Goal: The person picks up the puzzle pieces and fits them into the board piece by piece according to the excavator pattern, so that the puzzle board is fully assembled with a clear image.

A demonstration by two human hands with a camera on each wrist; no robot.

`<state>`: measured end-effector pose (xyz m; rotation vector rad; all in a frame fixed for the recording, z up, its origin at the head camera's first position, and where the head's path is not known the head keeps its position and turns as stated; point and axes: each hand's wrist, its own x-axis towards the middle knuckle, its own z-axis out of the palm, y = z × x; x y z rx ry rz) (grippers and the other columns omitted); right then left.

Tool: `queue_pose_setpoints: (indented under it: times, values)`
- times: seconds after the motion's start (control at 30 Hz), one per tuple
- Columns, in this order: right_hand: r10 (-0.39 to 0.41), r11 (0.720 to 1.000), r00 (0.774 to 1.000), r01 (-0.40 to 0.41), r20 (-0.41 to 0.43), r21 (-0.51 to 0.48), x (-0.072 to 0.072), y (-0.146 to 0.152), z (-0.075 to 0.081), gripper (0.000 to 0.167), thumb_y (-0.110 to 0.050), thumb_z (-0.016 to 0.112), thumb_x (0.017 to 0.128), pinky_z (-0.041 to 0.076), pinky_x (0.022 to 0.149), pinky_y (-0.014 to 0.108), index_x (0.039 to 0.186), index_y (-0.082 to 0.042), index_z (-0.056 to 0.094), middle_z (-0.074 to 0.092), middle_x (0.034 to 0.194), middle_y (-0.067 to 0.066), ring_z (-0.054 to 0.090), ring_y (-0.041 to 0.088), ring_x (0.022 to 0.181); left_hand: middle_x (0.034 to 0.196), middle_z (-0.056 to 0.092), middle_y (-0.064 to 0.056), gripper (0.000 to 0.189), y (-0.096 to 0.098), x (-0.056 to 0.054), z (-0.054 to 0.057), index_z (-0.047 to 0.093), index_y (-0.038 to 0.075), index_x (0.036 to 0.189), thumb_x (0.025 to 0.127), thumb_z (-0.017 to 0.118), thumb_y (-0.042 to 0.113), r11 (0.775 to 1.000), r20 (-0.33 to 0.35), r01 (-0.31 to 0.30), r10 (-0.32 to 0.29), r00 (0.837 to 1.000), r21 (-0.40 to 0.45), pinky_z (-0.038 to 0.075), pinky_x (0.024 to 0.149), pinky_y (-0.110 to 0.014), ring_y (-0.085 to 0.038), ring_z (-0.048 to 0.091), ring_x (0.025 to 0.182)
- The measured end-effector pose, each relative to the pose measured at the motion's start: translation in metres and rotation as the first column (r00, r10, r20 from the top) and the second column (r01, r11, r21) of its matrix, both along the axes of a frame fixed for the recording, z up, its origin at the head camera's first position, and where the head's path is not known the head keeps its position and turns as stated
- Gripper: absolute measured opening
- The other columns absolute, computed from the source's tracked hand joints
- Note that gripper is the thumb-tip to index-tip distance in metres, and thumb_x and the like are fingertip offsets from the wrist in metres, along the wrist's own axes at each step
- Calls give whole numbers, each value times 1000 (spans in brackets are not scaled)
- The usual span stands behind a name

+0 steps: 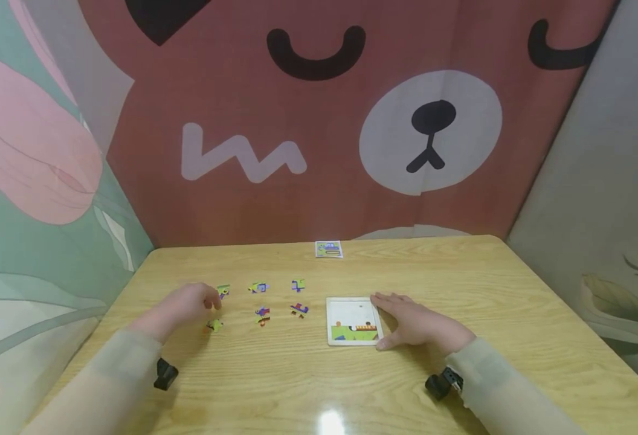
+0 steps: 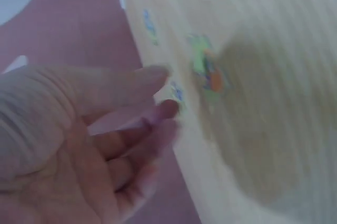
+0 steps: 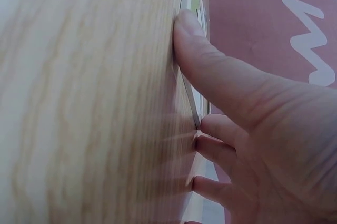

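My left hand [image 1: 194, 302] hovers over the left part of the table among loose jigsaw pieces, fingers loosely bent. In the left wrist view, a gap shows between thumb and fingertips, with no piece in it. Below that hand lies a green and orange jigsaw piece [image 2: 212, 74], blurred; another piece [image 1: 223, 290] lies just beyond the fingers. My right hand [image 1: 414, 321] holds a white square puzzle tray [image 1: 330, 323] by its right side, thumb at the near corner and fingers at the far one. Fitted pieces [image 1: 351, 333] fill the tray's near part; its upper part is white.
Several more jigsaw pieces lie between the left hand and the tray, among them a green and blue one [image 1: 298, 285] and a red and blue one [image 1: 299, 309]. A small picture card [image 1: 328, 249] lies at the back edge of the wooden table [image 1: 275, 380]. A patterned curtain stands behind.
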<state>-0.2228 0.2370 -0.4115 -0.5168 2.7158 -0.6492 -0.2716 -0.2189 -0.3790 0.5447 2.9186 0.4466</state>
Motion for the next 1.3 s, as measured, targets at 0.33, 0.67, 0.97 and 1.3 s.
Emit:
queue_pose_setpoints:
  times: [0.33,0.67,0.97,1.3]
  values:
    - [-1,1000,1000,2,-16,10,-1,0,-3,101,-45,83,75,17,112,60,154,-8,31,26,159,14,18,44,144,83,54,-3,28,-14,3,-22,58,10,83,74,84,4,998,98,-48,46,994,27,42,69,-40,-22,49,76]
    - [-20,1000,1000,20,-6,18,2,-1,-1,100,-45,83,75,18,112,60,154,-10,32,26,159,12,17,43,144,76,56,0,22,2,-1,-15,60,10,75,80,78,-2,985,128,-8,-15,992,170,43,62,-35,-18,50,70]
    - [-19,1000,1000,19,-20,17,3,-1,-5,99,-45,83,75,17,112,59,154,-10,34,27,159,12,17,43,144,76,61,0,16,69,-5,11,62,9,78,87,71,-2,928,98,105,-149,984,356,46,63,-35,-18,54,70]
    - [-29,999,999,29,-13,26,1,-2,-5,100,-45,83,75,17,112,59,154,-12,33,27,160,9,17,41,145,77,63,0,14,154,-13,-4,64,10,79,89,72,3,887,119,121,-193,974,446,47,61,-30,-15,56,70]
